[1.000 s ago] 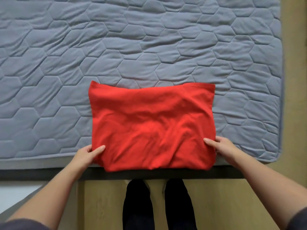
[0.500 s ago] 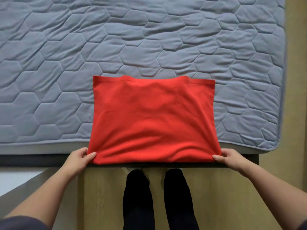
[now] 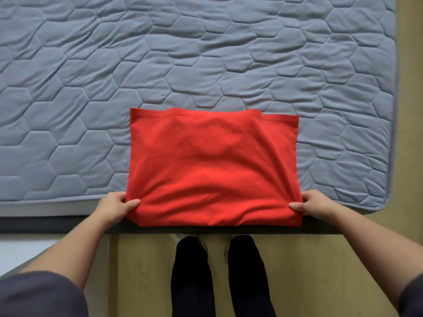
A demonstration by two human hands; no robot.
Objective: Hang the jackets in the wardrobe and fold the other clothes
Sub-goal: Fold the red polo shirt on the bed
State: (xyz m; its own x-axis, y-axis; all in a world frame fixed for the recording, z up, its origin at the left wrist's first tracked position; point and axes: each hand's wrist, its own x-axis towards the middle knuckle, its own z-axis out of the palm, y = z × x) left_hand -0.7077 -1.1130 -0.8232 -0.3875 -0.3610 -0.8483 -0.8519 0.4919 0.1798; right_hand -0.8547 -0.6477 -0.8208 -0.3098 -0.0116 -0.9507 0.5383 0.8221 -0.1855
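Observation:
A red garment (image 3: 212,165), folded into a rough rectangle, lies flat on the near edge of the grey quilted mattress (image 3: 160,65). Its near fold hangs slightly over the mattress edge. My left hand (image 3: 115,207) pinches the garment's near left corner, thumb on top of the cloth. My right hand (image 3: 313,204) pinches the near right corner the same way. No jackets or wardrobe are in view.
The mattress ends at the right in a rounded corner (image 3: 386,200). Below its dark base (image 3: 45,225) is a wooden floor (image 3: 320,271). My legs in black trousers (image 3: 219,275) stand at the bed's edge.
Both hands slid from the garment's sides to its near corners and took hold of them. The cloth now lies smoother, with a straighter far edge.

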